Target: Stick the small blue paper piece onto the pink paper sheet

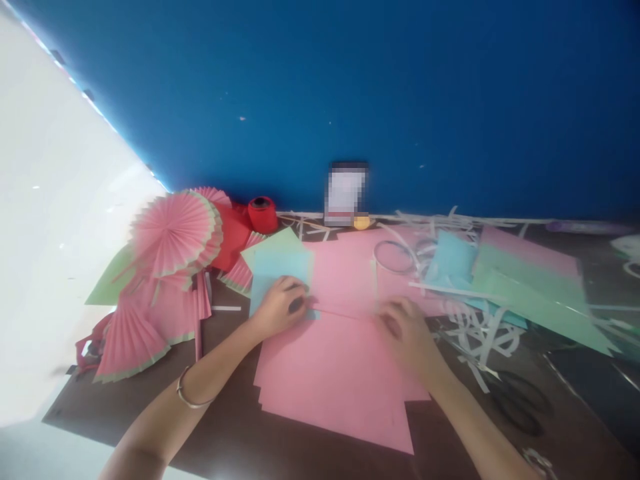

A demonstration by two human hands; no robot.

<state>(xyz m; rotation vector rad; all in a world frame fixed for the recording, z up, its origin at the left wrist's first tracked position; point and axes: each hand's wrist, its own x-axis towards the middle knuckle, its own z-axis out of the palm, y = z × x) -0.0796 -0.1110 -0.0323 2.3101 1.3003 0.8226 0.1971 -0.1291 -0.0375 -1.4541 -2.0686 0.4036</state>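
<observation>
Pink paper (345, 373) lies in an uneven stack on the brown table. Across it, a pink sheet with a pale green edge (345, 273) shows a narrow fold line running between both hands. My left hand (280, 308) has its fingers curled, closed on the left end of that fold; a dark oval spot shows by its fingertips. At the fold's right end, my right hand (407, 333) is bent in a pinch on the paper, slightly blurred. Light blue and green paper (277, 260) sits just beyond my left hand.
Pleated pink paper fans (173, 230) are piled at left beside a red tape roll (263, 217). White paper strips (480, 333), green sheets (530, 293) and black-handled scissors (520, 397) lie at right. A blue wall (350, 87) rises behind the table.
</observation>
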